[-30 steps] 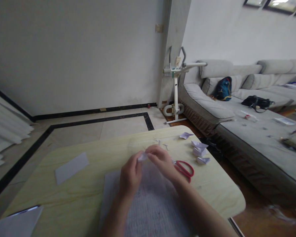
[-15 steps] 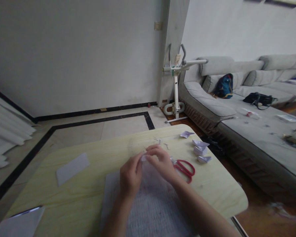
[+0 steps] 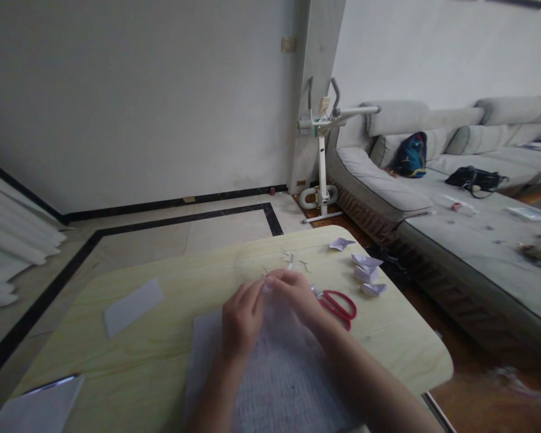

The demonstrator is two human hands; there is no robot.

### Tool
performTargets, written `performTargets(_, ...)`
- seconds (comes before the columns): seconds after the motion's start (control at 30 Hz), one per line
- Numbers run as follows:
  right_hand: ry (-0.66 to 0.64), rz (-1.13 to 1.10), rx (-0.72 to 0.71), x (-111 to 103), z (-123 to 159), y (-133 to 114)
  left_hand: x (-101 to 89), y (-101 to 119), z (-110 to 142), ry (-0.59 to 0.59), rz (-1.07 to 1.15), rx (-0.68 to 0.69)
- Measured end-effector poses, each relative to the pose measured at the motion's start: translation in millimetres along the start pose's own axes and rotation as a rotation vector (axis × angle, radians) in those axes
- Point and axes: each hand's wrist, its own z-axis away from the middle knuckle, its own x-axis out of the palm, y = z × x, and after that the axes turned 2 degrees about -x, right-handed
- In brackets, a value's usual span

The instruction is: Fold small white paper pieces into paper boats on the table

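Note:
My left hand and my right hand meet above the table, fingertips pinched together on a small piece of white paper. Most of that paper is hidden by the fingers. Beneath my forearms lies a large sheet covered with writing. Red-handled scissors rest just right of my right hand, their blades partly hidden by it. Several folded paper boats stand near the right edge. Thin paper scraps are scattered beyond my fingers.
On the left of the wooden table lies a white paper rectangle. A pen rests on another white sheet at the near left corner. Past the table stand a white exercise machine and a grey sofa.
My right hand's fingers have curled in closer to my left fingertips, and less of the small paper shows. The things on the table have stayed put.

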Motion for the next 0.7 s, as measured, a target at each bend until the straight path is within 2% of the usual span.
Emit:
performTargets(0.5, 0.005, 0.014, 0.155, -4.3, 0.2, 2.6, 0.5, 0.2, 0.3, -0.07, 0.055, -0.094)
performTargets(0.7, -0.001, -0.005, 0.198, -4.9, 0.0, 1.4, 1.5, -0.1, 0.6, -0.095, 0.059, -0.078)
